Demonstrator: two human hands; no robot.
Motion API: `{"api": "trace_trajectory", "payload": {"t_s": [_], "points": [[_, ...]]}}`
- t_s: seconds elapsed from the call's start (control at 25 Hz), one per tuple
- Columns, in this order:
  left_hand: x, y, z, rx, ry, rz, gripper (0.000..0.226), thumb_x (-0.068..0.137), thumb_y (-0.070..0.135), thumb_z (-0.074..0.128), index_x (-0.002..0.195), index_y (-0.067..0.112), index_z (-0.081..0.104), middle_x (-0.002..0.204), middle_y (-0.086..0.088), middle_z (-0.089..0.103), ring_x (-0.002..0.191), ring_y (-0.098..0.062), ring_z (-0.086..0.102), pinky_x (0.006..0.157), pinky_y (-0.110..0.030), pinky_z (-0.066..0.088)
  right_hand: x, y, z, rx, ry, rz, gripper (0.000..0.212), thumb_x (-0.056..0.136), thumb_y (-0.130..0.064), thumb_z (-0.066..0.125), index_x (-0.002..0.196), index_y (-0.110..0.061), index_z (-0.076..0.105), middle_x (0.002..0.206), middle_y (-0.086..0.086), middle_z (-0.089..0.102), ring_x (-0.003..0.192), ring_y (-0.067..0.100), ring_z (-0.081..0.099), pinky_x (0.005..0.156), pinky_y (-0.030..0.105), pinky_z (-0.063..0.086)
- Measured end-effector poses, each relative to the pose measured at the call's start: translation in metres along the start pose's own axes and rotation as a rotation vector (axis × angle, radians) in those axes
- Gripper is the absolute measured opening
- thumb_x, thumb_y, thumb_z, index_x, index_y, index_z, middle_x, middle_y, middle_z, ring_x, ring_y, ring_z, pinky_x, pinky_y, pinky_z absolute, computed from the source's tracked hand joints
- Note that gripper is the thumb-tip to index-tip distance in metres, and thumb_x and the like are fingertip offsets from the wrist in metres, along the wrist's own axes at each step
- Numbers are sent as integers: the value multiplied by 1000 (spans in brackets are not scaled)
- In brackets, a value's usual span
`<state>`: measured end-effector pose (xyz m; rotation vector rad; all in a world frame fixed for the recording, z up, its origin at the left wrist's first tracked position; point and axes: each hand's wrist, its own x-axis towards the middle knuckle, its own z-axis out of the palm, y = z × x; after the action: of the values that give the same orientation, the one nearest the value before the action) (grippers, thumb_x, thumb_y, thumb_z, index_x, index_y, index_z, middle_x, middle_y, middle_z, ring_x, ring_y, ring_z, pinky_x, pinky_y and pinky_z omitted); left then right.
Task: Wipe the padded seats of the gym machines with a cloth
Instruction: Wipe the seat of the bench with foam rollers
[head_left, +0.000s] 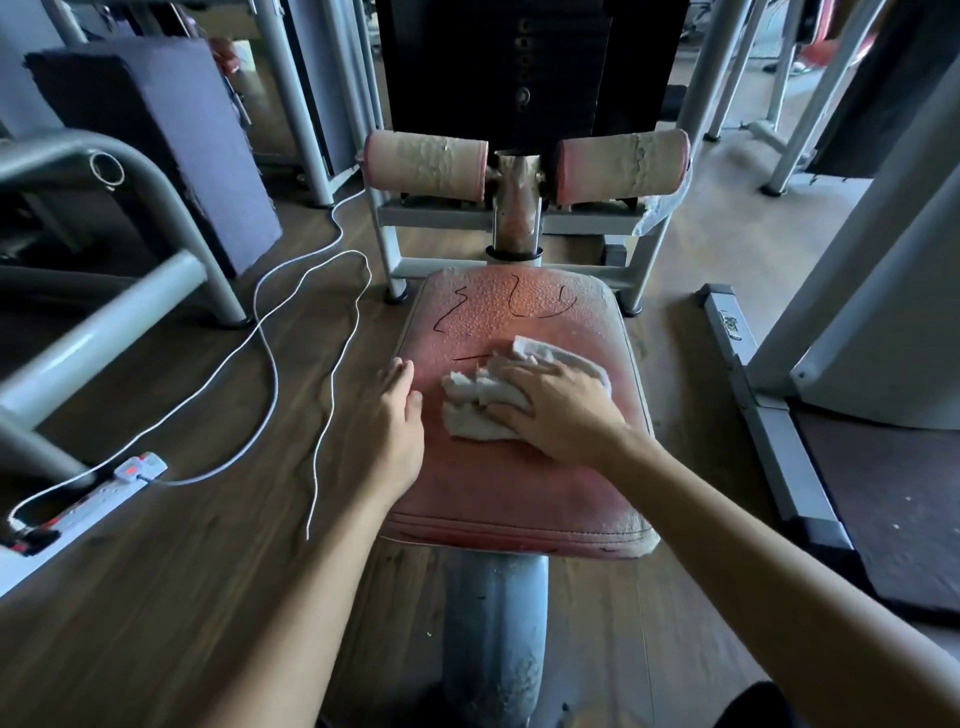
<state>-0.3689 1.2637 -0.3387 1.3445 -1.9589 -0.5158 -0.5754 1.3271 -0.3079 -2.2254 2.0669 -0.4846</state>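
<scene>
A worn red padded seat (519, 483) on a grey post fills the middle of the view, with dark scribbled lines on its far half. A crumpled white cloth (475, 402) lies on the middle of the seat. My right hand (556, 410) presses flat on the cloth, fingers spread over it. My left hand (392, 421) rests on the seat's left edge, fingers together, holding nothing.
Two cracked pink roller pads (426, 163) and the dark weight stack (498, 67) stand behind the seat. A white cable (270, 364) loops over the wooden floor to a power strip (104, 493) at left. Grey machine frames (130, 306) flank both sides.
</scene>
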Motion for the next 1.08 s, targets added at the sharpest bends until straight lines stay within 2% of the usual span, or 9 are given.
{"api": "trace_trajectory", "payload": {"t_s": [0.12, 0.24, 0.36, 0.52, 0.6, 0.72, 0.88, 0.96, 1.08], "points": [[2, -6, 2, -100, 44, -61, 40, 101, 1, 46, 140, 2, 56, 147, -10, 54, 140, -23, 47, 108, -6, 20, -19, 2, -1, -6, -31, -123, 63, 91, -74, 32, 141, -40, 52, 143, -18, 56, 134, 6, 50, 114, 34, 39], [0, -9, -4, -84, 88, -69, 38, 101, 8, 49, 136, 14, 63, 138, -1, 62, 130, -16, 56, 106, -16, 30, 40, 14, -7, -99, -83, -11, 64, 91, -75, 31, 141, -41, 49, 144, -14, 55, 135, 14, 50, 113, 37, 38], [-1, -7, -6, -49, 115, -72, 39, 99, 7, 51, 134, 16, 65, 137, 0, 63, 129, -15, 57, 103, -7, 26, 56, -5, 3, -62, -89, -39, 51, 98, -57, 47, 142, -34, 51, 148, -10, 50, 138, 18, 43, 112, 35, 30], [1, -6, -2, -70, 105, -93, 40, 96, -5, 50, 131, 5, 65, 136, -8, 64, 127, -23, 59, 99, -6, 26, 28, 4, 5, -62, -85, -209, 61, 93, -71, 34, 143, -39, 49, 147, -12, 53, 138, 12, 45, 119, 36, 30], [0, -5, -3, -57, 125, -88, 39, 96, -3, 50, 130, 5, 66, 134, -7, 65, 126, -23, 59, 100, -8, 28, 56, 6, 2, -114, -127, -123, 60, 94, -70, 31, 145, -41, 45, 148, -9, 52, 138, 18, 46, 117, 41, 34], [-3, -4, -6, -65, 200, -85, 37, 96, -5, 49, 127, 2, 67, 127, -15, 68, 121, -28, 62, 96, -3, 26, 75, -18, 7, -94, -166, -44, 56, 99, -58, 44, 150, -37, 40, 153, -3, 47, 141, 26, 42, 114, 41, 34], [3, -16, -1, -169, 140, -151, 41, 97, 8, 40, 127, 10, 68, 126, -10, 70, 120, -26, 64, 105, -30, 45, 13, -1, -2, 1, -131, -270, 59, 93, -68, 44, 144, -38, 48, 138, -10, 61, 130, 13, 53, 115, 37, 36], [3, -17, -1, -160, 136, -178, 45, 94, 19, 36, 125, 18, 69, 125, -5, 71, 119, -22, 65, 104, -37, 49, 25, 11, -11, -31, -116, -218, 55, 96, -61, 47, 144, -34, 50, 141, -9, 59, 132, 15, 51, 115, 32, 33], [1, -15, -4, -162, 141, -166, 51, 90, 28, 31, 126, 23, 68, 124, -2, 71, 117, -19, 65, 102, -38, 50, 68, -11, 1, -102, -149, -65, 56, 99, -59, 41, 150, -35, 41, 156, -6, 43, 145, 22, 38, 120, 37, 26]]}}
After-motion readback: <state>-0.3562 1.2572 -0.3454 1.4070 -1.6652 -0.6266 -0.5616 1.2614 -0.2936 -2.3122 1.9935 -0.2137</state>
